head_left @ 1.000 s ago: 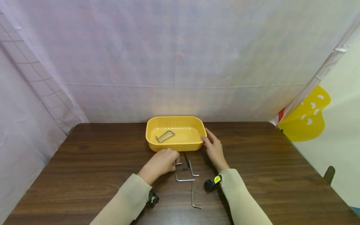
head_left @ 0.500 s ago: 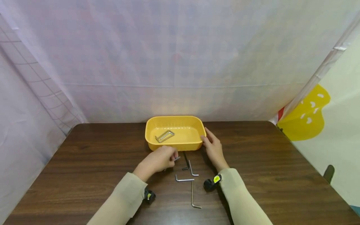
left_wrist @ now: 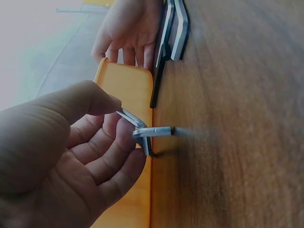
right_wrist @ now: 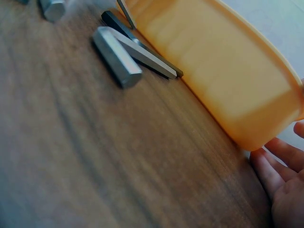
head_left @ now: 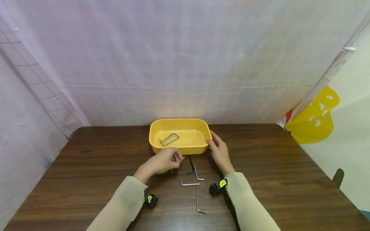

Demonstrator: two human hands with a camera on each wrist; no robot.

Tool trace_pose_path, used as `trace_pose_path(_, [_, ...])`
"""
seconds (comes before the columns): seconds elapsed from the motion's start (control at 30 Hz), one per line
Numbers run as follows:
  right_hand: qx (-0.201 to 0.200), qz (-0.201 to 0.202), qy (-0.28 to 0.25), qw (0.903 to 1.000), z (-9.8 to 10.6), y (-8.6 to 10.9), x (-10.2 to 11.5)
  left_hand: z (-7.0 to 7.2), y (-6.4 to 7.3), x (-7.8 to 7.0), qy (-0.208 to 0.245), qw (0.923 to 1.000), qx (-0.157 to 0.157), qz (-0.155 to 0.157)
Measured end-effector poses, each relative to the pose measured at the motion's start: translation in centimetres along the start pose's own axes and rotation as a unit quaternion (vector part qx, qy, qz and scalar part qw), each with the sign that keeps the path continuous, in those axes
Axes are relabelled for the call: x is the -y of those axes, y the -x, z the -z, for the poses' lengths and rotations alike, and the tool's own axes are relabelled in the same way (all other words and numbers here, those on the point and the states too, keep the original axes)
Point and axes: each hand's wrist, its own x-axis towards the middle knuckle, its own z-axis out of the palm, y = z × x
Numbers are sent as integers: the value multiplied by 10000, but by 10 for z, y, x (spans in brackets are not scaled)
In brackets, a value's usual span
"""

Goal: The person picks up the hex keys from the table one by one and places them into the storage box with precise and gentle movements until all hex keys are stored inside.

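Observation:
My left hand point(head_left: 163, 161) pinches a silver hex key point(left_wrist: 154, 131) between thumb and fingers, just in front of the yellow plastic bin point(head_left: 189, 150). Metal arms cross below the fingertips in the left wrist view; whether a second key is held, I cannot tell. My right hand point(head_left: 221, 156) holds the bin's right end, thumb at the rim and fingers round the outer corner. Inside the bin, at left, silver hex keys point(head_left: 170, 140) lie together. On the table are a black hex key point(head_left: 191, 165), a silver one point(head_left: 197, 173) beside it, and another silver one point(head_left: 190, 184) nearer me.
A longer hex key point(head_left: 198, 200) lies closest to me on the dark wooden table point(head_left: 115, 144). Black wrist cameras sit on both wrists. A pale curtain point(head_left: 179, 64) hangs directly behind the table, and a yellow patterned shape point(head_left: 316, 118) is at the right.
My left hand has risen slightly from the table and moved left and toward the bin with the hex key, turning so more of its fingers show. The right hand and bin stay put.

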Motion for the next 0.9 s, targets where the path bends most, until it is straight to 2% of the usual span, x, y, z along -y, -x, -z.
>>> trace_pose_path(0.17, [-22, 24, 75, 10000, 0, 0, 0, -3, 0, 3, 286, 9995, -114, -14])
trace_pose_path(0.43, [-16, 27, 48, 10000, 0, 0, 0, -12, -1, 9, 1128, 9934, -210, 77])
trace_pose_path(0.67, [17, -21, -12, 10000, -1, 0, 0, -20, -3, 8, 1912, 9803, -339, 362])
trace_pose_path(0.9, [-17, 16, 81, 10000, 0, -2, -2, -24, -3, 4, 2261, 9715, -532, 465])
